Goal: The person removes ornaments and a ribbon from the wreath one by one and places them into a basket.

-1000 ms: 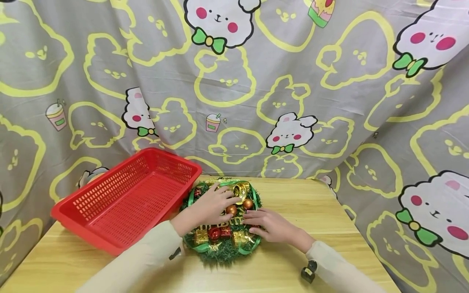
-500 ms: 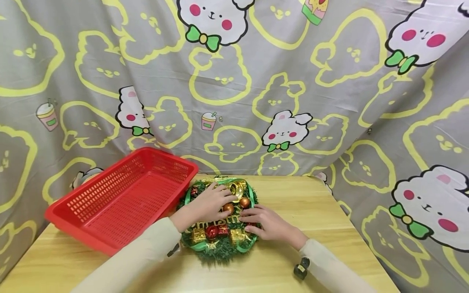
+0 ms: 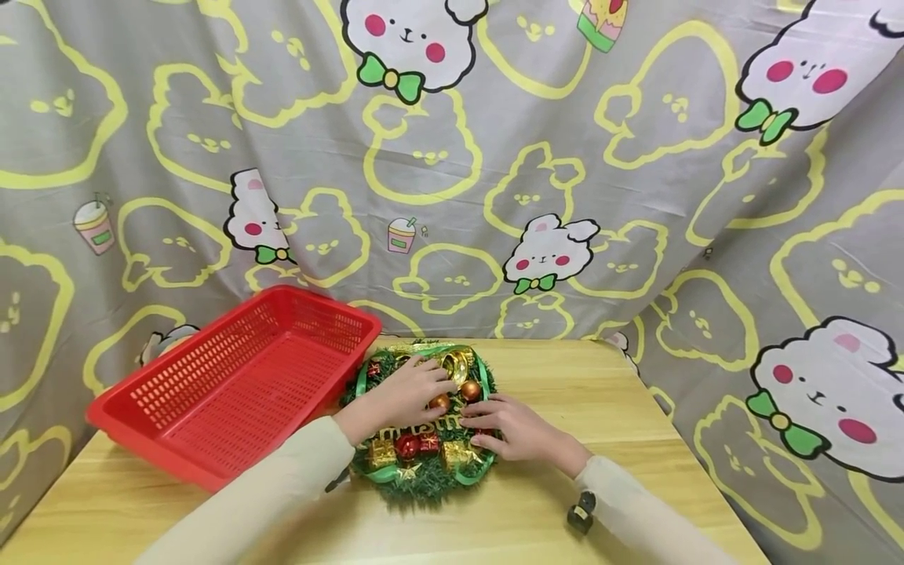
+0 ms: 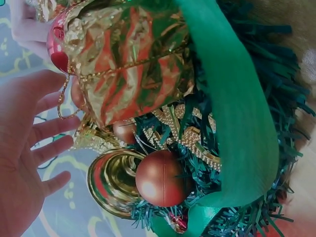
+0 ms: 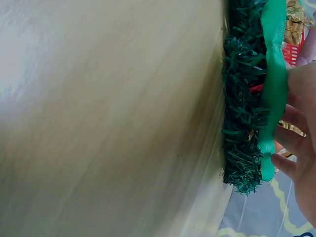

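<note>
1. The cloth (image 3: 438, 165), grey with yellow outlines, hangs beyond both hands.
2. The table (image 3: 579, 408) spreads beneath them, bare wood showing to the right of the right hand's fingers.
3. The basket (image 3: 151, 449), red, sits left of the left hand, just beside the wreath.
4. The wreath (image 3: 424, 490) lies flat directly under both hands, its near edge sticking out toward the person.
5. The left hand (image 3: 402, 392) reaches over the wreath's upper left and middle, fingers spread and loosely extended, gripping nothing; how firmly they press cannot be told.
6. The right hand (image 3: 519, 431) comes over the wreath's right edge, fingers loosely extended and slightly apart, with nothing grasped.
7. The ribbon (image 5: 274, 89), green, runs along the rim close to the right fingertips.
8. A gold box (image 4: 133, 64) stands near the left thumb.
9. The bell (image 4: 103, 182), shiny gold, is just beside the left fingertips.
10. A copper ball (image 3: 470, 391) sits between the left fingertips and the right hand.
11. A red ball (image 3: 407, 446) lies nearer the person than the left thumb.
12. The star (image 3: 408, 473) rests nearer still.
</note>
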